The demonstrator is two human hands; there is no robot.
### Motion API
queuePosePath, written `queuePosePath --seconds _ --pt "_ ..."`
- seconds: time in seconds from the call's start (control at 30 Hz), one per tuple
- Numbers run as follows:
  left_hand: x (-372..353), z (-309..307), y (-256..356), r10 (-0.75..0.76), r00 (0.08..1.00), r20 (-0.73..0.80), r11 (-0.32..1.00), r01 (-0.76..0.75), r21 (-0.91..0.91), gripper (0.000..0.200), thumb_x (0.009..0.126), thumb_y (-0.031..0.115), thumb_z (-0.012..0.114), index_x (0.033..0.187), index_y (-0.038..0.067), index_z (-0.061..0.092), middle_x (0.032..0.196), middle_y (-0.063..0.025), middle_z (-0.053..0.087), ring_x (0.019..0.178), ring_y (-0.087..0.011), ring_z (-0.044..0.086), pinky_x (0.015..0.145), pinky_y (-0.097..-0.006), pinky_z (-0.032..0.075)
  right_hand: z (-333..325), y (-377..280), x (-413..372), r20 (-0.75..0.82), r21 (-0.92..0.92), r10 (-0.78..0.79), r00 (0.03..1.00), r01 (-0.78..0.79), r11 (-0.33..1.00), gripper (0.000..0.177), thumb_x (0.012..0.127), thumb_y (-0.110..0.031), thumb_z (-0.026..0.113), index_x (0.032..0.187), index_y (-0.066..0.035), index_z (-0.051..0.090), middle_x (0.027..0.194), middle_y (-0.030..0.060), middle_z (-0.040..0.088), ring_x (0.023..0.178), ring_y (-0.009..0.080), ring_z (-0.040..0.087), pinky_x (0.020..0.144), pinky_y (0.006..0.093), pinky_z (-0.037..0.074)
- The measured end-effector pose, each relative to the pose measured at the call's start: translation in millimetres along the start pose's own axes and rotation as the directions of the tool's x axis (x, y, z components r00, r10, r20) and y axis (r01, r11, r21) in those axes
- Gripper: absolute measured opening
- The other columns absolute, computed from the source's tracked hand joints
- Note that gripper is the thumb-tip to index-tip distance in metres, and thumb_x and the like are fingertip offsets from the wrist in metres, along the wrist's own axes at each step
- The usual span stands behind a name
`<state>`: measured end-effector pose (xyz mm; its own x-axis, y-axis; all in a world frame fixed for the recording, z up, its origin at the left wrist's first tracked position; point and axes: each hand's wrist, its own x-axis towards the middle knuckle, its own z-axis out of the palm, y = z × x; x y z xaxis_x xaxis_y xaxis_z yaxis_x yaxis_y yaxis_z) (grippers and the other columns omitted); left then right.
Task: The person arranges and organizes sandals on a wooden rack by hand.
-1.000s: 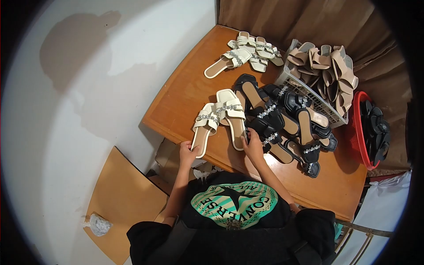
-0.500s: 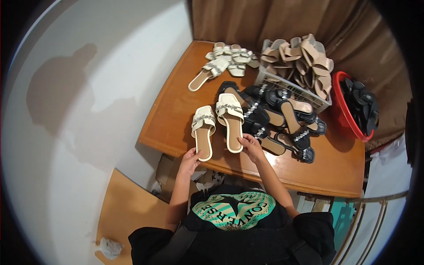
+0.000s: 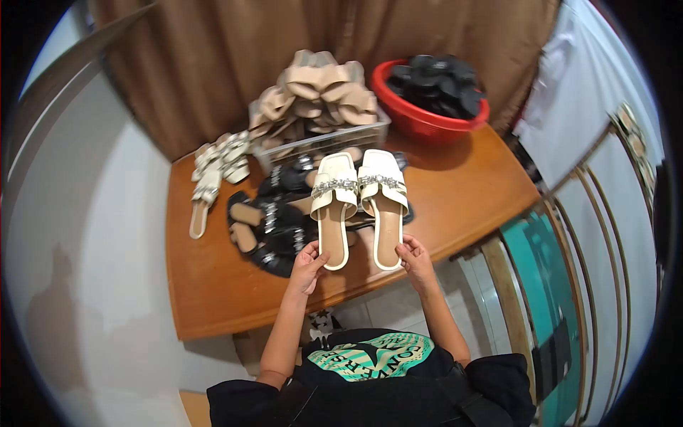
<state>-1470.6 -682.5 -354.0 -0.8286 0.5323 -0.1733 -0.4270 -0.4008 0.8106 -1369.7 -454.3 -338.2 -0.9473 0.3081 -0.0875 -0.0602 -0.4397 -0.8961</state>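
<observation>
Head view: my left hand (image 3: 307,262) has its grip clamped on the heel of the left cream sandal (image 3: 333,203), and my right hand (image 3: 415,257) has its grip clamped on the heel of the right cream sandal (image 3: 384,199). The pair is held side by side, toes away from me, above the counter (image 3: 213,292). Black sandals (image 3: 274,231) lie beneath and left of the pair, with a clear basket (image 3: 327,142) of beige sandals (image 3: 313,96) and a red basin (image 3: 420,124) behind.

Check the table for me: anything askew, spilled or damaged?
No damage or spill shows. The black sandals lie in a jumbled, unpaired heap, and beige sandals overflow the basket. The cream pair sits level in the left hand and right hand.
</observation>
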Motion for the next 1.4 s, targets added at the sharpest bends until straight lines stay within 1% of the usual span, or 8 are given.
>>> queuePosePath --seconds 0.1,0.27,0.5,0.6,0.87,1.1,1.27,1.4 --pt "22 54 -22 -0.07 0.987 0.148 0.998 0.069 0.014 0.029 0.078 0.009 0.062 0.104 0.005 0.05 0.093 -0.0022 0.058 0.082 -0.0096 0.058 0.07 -0.0213 0.049 -40 -34 -39 -0.154 -0.044 -0.089 0.984 0.083 0.996 0.027 0.082 -0.012 0.057 0.107 -0.003 0.05 0.081 -0.0032 0.057 0.064 -0.0009 0.045 0.051 0.0139 0.033" --pt "27 153 -68 -0.173 0.925 0.339 0.985 0.17 0.04 0.03 0.08 0.008 0.06 0.107 0.003 0.05 0.096 -0.0032 0.058 0.082 -0.0096 0.058 0.071 -0.0211 0.049 -122 -71 -105 -0.309 -0.082 -0.215 0.926 0.199 0.977 0.028 0.084 -0.011 0.054 0.109 -0.002 0.048 0.091 0.002 0.059 0.074 0.0025 0.054 0.059 0.0149 0.041" --pt "21 263 -138 -0.241 0.808 0.537 0.971 0.197 0.138 0.027 0.081 0.014 0.059 0.105 0.003 0.053 0.084 0.0015 0.058 0.071 -0.0032 0.054 0.058 -0.0159 0.045 -195 -128 -197 -0.485 -0.186 -0.335 0.808 0.279 0.942 0.031 0.082 -0.011 0.056 0.11 0.001 0.049 0.096 0.0035 0.059 0.082 0.0064 0.055 0.071 0.0191 0.043" --pt "4 320 -155 -0.263 0.754 0.602 0.964 0.19 0.184 0.026 0.081 0.017 0.06 0.104 0.004 0.055 0.081 0.0029 0.058 0.068 -0.0019 0.053 0.055 -0.0145 0.043 -220 -150 -231 -0.504 -0.271 -0.458 0.732 0.369 0.889 0.032 0.082 -0.011 0.056 0.11 0.003 0.048 0.1 0.0058 0.058 0.089 0.0095 0.054 0.08 0.0225 0.042" --pt "-15 439 -202 -0.247 0.582 0.775 0.969 0.133 0.209 0.029 0.082 0.017 0.059 0.106 0.003 0.055 0.089 -0.0001 0.06 0.075 -0.0041 0.057 0.06 -0.0172 0.046 -269 -210 -311 -0.604 -0.355 -0.561 0.565 0.439 0.825 0.032 0.082 -0.011 0.057 0.11 0.003 0.049 0.1 0.0065 0.058 0.088 0.0098 0.055 0.078 0.023 0.044" --pt "-19 524 -215 -0.234 0.455 0.859 0.971 0.066 0.23 0.031 0.082 0.017 0.059 0.109 0.001 0.054 0.095 -0.0009 0.059 0.079 -0.0064 0.057 0.064 -0.02 0.048 -302 -255 -350 -0.553 -0.515 -0.717 0.423 0.503 0.694 0.034 0.083 -0.011 0.056 0.113 0.003 0.047 0.101 0.0074 0.058 0.088 0.01 0.056 0.077 0.0223 0.045" --pt "-15 582 -222 -0.142 0.41 0.901 0.988 0.005 0.153 0.036 0.082 0.013 0.058 0.115 0.0 0.05 0.098 -0.0016 0.059 0.082 -0.0083 0.057 0.066 -0.0217 0.049 -319 -286 -355 -0.585 -0.543 -0.745 0.32 0.528 0.653 0.034 0.082 -0.01 0.057 0.111 0.004 0.049 0.1 0.0078 0.058 0.088 0.0101 0.055 0.078 0.0219 0.043" --pt "-6 631 -218 -0.05 0.403 0.914 0.994 -0.071 0.086 0.037 0.082 0.01 0.057 0.116 -0.002 0.049 0.095 -0.0032 0.06 0.08 -0.0078 0.057 0.065 -0.0213 0.049 -335 -324 -354 -0.545 -0.616 -0.786 0.291 0.497 0.611 0.032 0.082 -0.008 0.056 0.111 0.004 0.049 0.099 0.0081 0.059 0.088 0.0098 0.055 0.078 0.0222 0.044"
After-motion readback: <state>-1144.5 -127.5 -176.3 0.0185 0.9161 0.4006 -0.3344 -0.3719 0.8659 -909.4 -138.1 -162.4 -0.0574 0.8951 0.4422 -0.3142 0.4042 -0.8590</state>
